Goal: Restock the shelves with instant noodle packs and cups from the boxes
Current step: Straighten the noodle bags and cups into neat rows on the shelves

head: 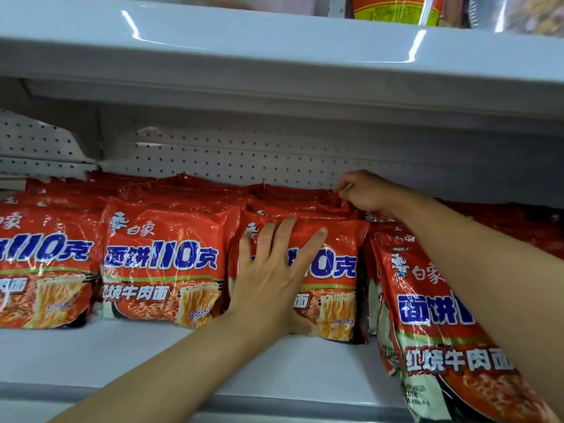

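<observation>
Red instant noodle multipacks stand in rows on a white shelf [152,355]. My left hand [274,276] lies flat with spread fingers against the front of the third pack [332,270] from the left. My right hand [363,190] reaches over the top of that row and pinches the upper edge of a pack at the back [305,193]. Another pack [442,331] leans at the right, partly under my right forearm. Two more front packs [161,264] [42,264] stand to the left.
A white shelf board [274,56] hangs close above the packs. A perforated back panel [244,154] closes the rear. On the upper shelf stands a cup-like package [396,10]. Bare shelf surface runs along the front edge.
</observation>
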Demonstrator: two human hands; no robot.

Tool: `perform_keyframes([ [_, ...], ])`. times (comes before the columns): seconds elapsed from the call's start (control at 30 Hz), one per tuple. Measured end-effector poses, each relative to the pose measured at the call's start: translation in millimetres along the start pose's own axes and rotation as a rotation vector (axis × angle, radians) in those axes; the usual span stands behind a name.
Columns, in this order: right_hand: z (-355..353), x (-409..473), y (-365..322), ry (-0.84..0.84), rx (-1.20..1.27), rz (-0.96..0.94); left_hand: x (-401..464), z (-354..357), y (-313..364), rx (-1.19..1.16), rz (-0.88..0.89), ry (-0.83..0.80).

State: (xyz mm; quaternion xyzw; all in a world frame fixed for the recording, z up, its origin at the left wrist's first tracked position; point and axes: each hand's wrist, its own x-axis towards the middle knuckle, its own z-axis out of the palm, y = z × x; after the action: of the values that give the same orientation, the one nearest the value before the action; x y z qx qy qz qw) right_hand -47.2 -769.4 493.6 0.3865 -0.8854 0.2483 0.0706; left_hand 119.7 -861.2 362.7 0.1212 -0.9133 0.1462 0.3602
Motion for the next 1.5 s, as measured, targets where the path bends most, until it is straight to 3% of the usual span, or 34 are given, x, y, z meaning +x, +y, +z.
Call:
perform_keyframes([
  [0.17,4,7,-9,-0.108,-0.008,0.080,-7,-4,-2,-0.064,0.010,-0.053],
  [0.33,-3,0,-7,-0.137,0.047,0.070,-7,3,0,-0.007,0.055,0.079],
  [0.63,2,6,0,0.166,0.148,0.077,-2,1,-6,0.017,0.095,0.105],
  [0.7,0,11,2,0.178,0.123,0.082,-1,-2,-9,0.046,0.129,0.101],
  [0.9,6,19,-4,-0.038,0.017,0.116,0,-1,-11,0.035,0.142,0.070],
  [1.13,10,27,-5,0.033,0.043,0.222,6,3,-9,0.051,0.196,0.095],
  [1.5,16,34,-4,0.067,-0.224,0.278,10,6,-2,0.043,0.213,0.100],
])
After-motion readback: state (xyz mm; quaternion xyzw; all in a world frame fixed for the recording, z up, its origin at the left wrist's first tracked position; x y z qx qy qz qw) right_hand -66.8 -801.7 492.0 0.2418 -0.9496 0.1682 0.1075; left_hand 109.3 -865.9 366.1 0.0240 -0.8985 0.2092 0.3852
